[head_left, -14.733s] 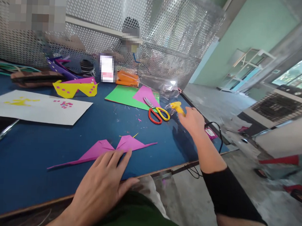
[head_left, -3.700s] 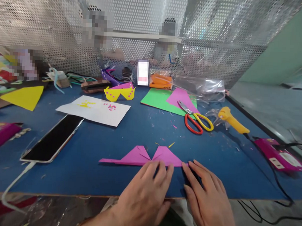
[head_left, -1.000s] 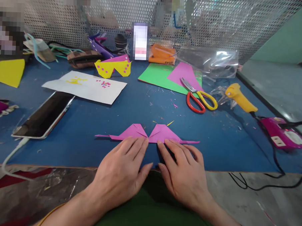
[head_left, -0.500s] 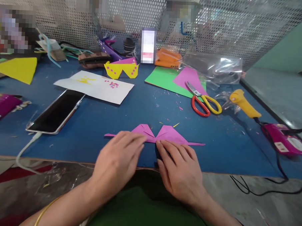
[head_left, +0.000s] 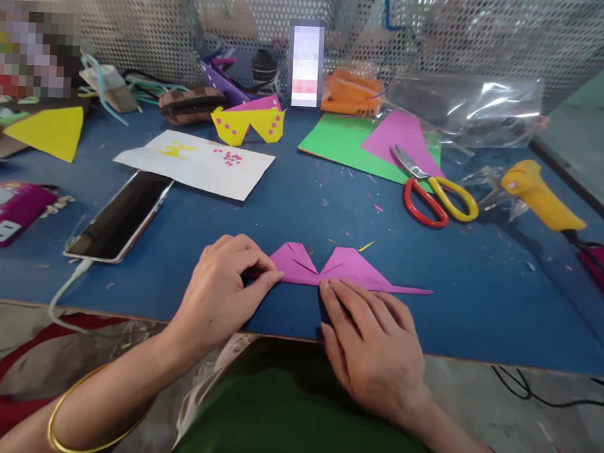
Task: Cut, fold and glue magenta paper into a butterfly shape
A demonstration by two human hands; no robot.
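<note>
A folded magenta paper shape [head_left: 347,268] with two peaked halves lies on the blue table [head_left: 479,288] near its front edge. My left hand [head_left: 224,293] covers the shape's left end, fingers curled and pinching the paper there. My right hand [head_left: 372,340] lies flat, its fingertips pressing the lower edge of the right half next to the middle. The thin right tip of the shape sticks out past my right hand.
A phone [head_left: 119,215] on a cable lies at left, white paper [head_left: 194,163] behind it. Yellow paper glasses [head_left: 249,124], green and pink sheets [head_left: 346,141], scissors [head_left: 433,192], a yellow glue gun [head_left: 541,197] and a plastic bag [head_left: 467,110] sit further back. A perforated metal screen stands behind.
My left hand has slid left along the magenta shape and curled its fingers onto the left end. My right hand stays pressing beside the middle. The view has moved closer.
</note>
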